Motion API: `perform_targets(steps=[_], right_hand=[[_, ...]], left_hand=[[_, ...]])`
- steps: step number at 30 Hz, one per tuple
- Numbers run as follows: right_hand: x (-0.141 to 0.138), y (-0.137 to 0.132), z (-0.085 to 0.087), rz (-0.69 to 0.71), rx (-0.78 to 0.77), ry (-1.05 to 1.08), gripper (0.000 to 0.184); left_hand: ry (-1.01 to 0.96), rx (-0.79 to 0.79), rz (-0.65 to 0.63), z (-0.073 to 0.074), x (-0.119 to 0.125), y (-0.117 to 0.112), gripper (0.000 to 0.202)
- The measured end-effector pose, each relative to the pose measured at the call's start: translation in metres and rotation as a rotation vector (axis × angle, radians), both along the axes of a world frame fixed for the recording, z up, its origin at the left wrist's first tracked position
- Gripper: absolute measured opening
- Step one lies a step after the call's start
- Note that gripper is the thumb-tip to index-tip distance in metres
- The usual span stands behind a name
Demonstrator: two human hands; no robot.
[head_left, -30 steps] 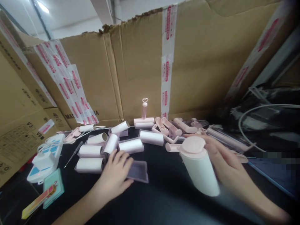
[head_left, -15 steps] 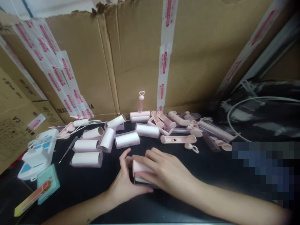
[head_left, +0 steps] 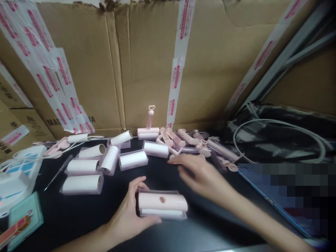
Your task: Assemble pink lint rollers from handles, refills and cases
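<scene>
My left hand [head_left: 131, 208] grips the left end of a small lint roller [head_left: 164, 203], fingers behind and thumb in front. The roller has a pink curved cover with a round hole, a white paper roll below it and a clear case around it. My right hand [head_left: 198, 173] is stretched out above the dark table, holding nothing visible, its fingertips near the loose pink plastic parts [head_left: 187, 136]. Part of one pink piece is hidden behind that hand. At the back stands an assembled lint roller [head_left: 148, 133] with an upright handle and a heart-shaped ring.
Several white paper rolls [head_left: 82, 183] in clear cases lie to the left. A screwdriver-like tool [head_left: 59, 171], a white power strip [head_left: 31, 168] and a teal packet [head_left: 27, 217] are farther left. A cardboard wall [head_left: 147, 70] closes the back. White cable [head_left: 278, 120] loops at right.
My right hand has left the lint roller and moved right and away toward the pink parts. My left hand still holds the roller, now uncovered to view. The camera view has shifted.
</scene>
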State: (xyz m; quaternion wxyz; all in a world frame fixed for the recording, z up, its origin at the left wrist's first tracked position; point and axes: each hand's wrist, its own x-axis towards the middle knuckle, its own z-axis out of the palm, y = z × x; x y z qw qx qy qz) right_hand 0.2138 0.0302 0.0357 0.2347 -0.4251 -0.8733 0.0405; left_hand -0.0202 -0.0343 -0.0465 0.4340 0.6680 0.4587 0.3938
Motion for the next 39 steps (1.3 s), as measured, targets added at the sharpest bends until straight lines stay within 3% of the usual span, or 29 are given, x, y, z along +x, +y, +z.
perform_targets(steps=[3, 5, 7, 10, 15, 18, 20, 22, 25, 27, 30, 32, 39], right_hand=[[0.057, 0.039, -0.003, -0.345, 0.002, -0.138, 0.027], [0.088, 0.059, -0.005, -0.445, -0.025, -0.117, 0.031], [0.104, 0.073, -0.006, -0.458, -0.039, -0.09, 0.033], [0.095, 0.089, -0.006, -0.377, -0.07, -0.169, 0.031], [0.057, 0.113, -0.012, -0.315, -0.113, -0.491, 0.03], [0.06, 0.119, -0.007, -0.299, -0.091, -0.507, 0.02], [0.066, 0.111, 0.004, -0.336, -0.079, -0.375, 0.022], [0.065, 0.093, 0.016, -0.32, -0.117, -0.052, 0.031], [0.039, 0.052, 0.027, -0.129, -0.29, 0.494, 0.04], [0.012, 0.023, 0.025, -0.019, -0.421, 0.69, 0.037], [-0.021, -0.013, 0.015, 0.176, -0.622, 0.704, 0.03], [-0.033, -0.027, 0.008, 0.261, -0.675, 0.648, 0.026], [-0.033, -0.036, 0.005, 0.304, -0.477, 0.541, 0.023]], left_hand=[[0.004, -0.022, -0.003, 0.004, 0.0, -0.002, 0.086], [-0.008, -0.032, -0.001, 0.006, 0.0, -0.002, 0.085], [-0.011, -0.039, -0.002, 0.006, 0.001, -0.003, 0.085], [0.0, -0.047, -0.015, 0.005, 0.0, -0.002, 0.086], [0.017, -0.055, -0.041, 0.004, -0.003, 0.0, 0.085], [0.023, -0.045, -0.027, 0.005, -0.003, 0.0, 0.083], [0.029, -0.046, -0.018, 0.004, -0.003, 0.0, 0.08], [0.031, -0.044, -0.008, 0.004, -0.003, 0.0, 0.077], [0.047, -0.005, 0.0, 0.006, -0.004, 0.0, 0.071], [0.081, 0.041, -0.011, 0.01, -0.005, 0.001, 0.064], [0.128, 0.092, -0.048, 0.016, -0.006, 0.003, 0.05], [0.144, 0.095, -0.055, 0.017, -0.007, 0.003, 0.046], [0.11, 0.083, -0.006, 0.009, -0.008, 0.001, 0.065]])
